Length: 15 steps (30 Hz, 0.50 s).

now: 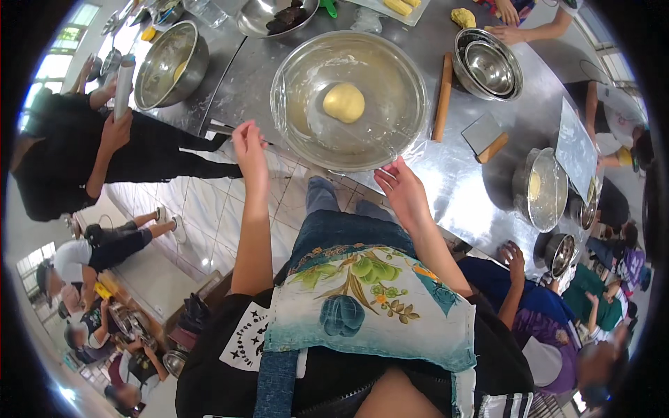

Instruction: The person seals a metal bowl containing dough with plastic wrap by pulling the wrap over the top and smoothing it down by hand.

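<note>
A large stainless steel mixing bowl (286, 125) stands at the near edge of the metal table. Clear plastic film (387, 137) covers it, creased and hanging past the rim on the right. Through the film I see a smooth ball of yellow dough (344, 103) on the bottom. My right hand (403, 190) is at the near right rim, fingers spread, thumb and fingertips by the film's edge; whether they touch it is unclear. My left hand (249, 149) hovers left of the bowl near the table edge, empty, fingers loosely extended.
A wooden rolling pin (442, 99), nested steel bowls (488, 65) and a dough scraper (486, 137) lie to the right. Farther right is a film-covered bowl (546, 188) with dough. Another dough bowl (172, 65) stands left, beside a person in black (68, 146) holding a roll.
</note>
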Available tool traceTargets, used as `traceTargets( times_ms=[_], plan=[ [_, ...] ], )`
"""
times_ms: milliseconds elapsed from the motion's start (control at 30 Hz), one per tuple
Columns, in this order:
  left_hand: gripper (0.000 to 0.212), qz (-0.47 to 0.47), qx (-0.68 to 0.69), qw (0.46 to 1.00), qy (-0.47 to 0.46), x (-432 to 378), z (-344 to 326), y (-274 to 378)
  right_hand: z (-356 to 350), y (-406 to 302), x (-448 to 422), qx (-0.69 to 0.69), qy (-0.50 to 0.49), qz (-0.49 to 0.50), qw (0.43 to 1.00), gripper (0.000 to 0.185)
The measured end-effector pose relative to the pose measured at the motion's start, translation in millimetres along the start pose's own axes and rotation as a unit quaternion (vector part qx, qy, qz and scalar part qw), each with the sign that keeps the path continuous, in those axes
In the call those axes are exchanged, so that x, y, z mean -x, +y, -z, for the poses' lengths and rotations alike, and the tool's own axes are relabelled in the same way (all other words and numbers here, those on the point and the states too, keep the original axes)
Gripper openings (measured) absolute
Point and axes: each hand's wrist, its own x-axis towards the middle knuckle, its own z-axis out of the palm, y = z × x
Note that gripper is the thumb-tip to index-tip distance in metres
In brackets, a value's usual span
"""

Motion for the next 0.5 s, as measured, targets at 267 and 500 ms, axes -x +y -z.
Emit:
traceTargets(
  times_ms=[267, 500],
  plan=[
    [0.029, 0.003, -0.114, 0.972, -0.207, -87, -37, 10, -3, 15, -21, -0.011, 0.041, 0.114, 0.993, 0.01],
    [0.028, -0.105, -0.093, 0.946, -0.293, -150, -67, 9, 30, 25, -45, 0.013, 0.268, 0.311, 0.912, 0.032]
  ],
)
